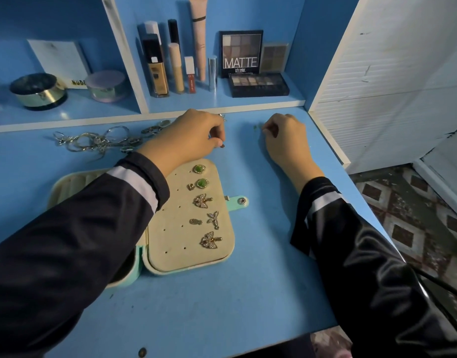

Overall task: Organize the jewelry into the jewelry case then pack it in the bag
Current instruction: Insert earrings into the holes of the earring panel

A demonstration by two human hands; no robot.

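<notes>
"Covering the most room is what?" asks the first speaker.

"The pale blue laminate desk top (248,293)," the second answers, "with a blue open shelf unit (222,102) along its far edge at 12 o'clock. Next in size is the mint-green jewelry case with a beige velvet earring panel (160,241). It lies open and flat on the desk, toward 8 o'clock from the middle, partly under the person's dark striped left sleeve (93,228). On the shelf a black eyeshadow palette marked MATTE (240,52) stands upright."

"And the hands?"

"The left hand (194,138) is at 12 o'clock of the case, with its fingers curled down and the tips bunched at the desk. Whether they pinch anything cannot be told. The right hand (284,135) rests on the desk at 3 o'clock of the left one, apart from it. Its fingers are curled under, and what they hold, if anything, is hidden."

"Where is the jewelry?"

"A tangled heap of silver chains and rings (98,142) lies loose on the desk at 9 o'clock of the left hand. Pinned down the panel's 3 o'clock side are a jewelled gold butterfly earring (209,240) at the near end, a second butterfly earring (202,200) midway and an upper green square stud (199,168) above a lower green square stud (202,183). A blurred green speck (255,126) lies just at 9 o'clock of the right hand."
</notes>
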